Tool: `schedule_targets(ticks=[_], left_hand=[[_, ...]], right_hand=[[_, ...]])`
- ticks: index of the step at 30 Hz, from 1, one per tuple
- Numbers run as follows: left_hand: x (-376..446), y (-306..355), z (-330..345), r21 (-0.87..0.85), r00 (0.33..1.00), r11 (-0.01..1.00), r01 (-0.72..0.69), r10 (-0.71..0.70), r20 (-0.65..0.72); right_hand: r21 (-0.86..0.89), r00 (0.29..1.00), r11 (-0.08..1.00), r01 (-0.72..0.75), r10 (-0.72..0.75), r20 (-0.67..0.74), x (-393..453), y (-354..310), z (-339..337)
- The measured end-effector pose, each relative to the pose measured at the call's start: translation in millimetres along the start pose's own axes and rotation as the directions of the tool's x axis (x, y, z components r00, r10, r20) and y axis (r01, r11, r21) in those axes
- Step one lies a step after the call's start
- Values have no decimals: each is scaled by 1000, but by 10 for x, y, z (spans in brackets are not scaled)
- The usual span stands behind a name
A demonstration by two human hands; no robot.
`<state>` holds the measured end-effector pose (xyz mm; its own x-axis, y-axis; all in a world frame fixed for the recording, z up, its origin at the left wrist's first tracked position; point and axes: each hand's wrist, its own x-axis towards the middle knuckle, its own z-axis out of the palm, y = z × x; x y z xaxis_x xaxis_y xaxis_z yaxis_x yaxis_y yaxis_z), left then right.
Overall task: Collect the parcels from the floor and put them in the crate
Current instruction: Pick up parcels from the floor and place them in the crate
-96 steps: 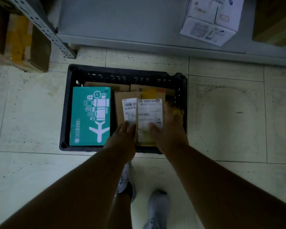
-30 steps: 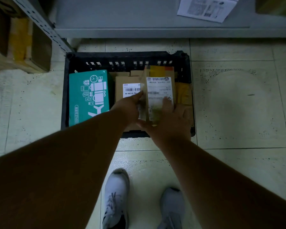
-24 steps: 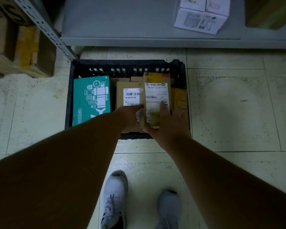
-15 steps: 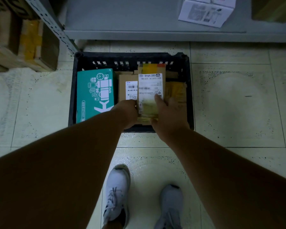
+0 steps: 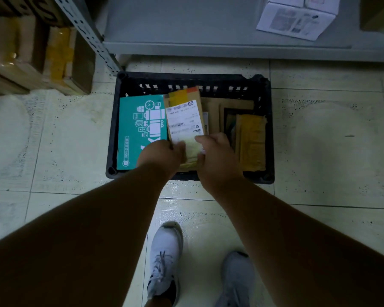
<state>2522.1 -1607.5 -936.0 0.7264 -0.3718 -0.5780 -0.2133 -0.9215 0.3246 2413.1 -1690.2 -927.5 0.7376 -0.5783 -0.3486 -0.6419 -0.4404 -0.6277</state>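
Black slotted plastic crate [image 5: 267, 138] on pale speckled floor tiles [image 5: 333, 140], just below grey metal shelf [image 5: 208, 38] edge. Inside crate, left side: teal flat cardboard box with white icons [image 5: 140, 129], lying flat against left wall. Middle: brown cardboard parcel with white shipping label and yellow-orange tape [image 5: 185, 120], tilted slightly, top end towards far wall, overlapping right edge of teal box. Held at near end by both hands. Left hand [image 5: 162, 152] gripping lower left corner, fingers curled round edge, knuckles up. Right hand [image 5: 217, 155] gripping lower right corner, thumb on label face, fingers curled under; exact finger placement below parcel hidden. Right of it: further brown flat parcels [image 5: 215, 116] standing or leaning on edge, count unclear in dim light. Far right of crate: brown parcel wrapped in yellowish tape [image 5: 251, 140], lying along right wall. Dark gap between middle parcels and right one.

Outside crate: white printed carton [image 5: 297, 18] on shelf, upper right. Stack of brown cardboard boxes with yellow tape [image 5: 42, 56] at upper left, beside perforated grey metal upright [image 5: 89, 34]. Two white-grey trainers [image 5: 164, 262] on tiles at bottom, toes pointing to crate. Both bare forearms reaching forward from bottom corners. Dim lighting overall.
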Motion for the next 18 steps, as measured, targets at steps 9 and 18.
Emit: schedule_targets(ticks=[9, 18], left_hand=[[103, -166, -14, -160, 1000, 987, -21, 20, -12], [125, -114, -100, -77, 996, 997, -12, 18, 83]], right_hand=[[222, 992, 968, -119, 107, 63, 151, 55, 119], [147, 966, 966, -213, 186, 182, 176, 110, 89]])
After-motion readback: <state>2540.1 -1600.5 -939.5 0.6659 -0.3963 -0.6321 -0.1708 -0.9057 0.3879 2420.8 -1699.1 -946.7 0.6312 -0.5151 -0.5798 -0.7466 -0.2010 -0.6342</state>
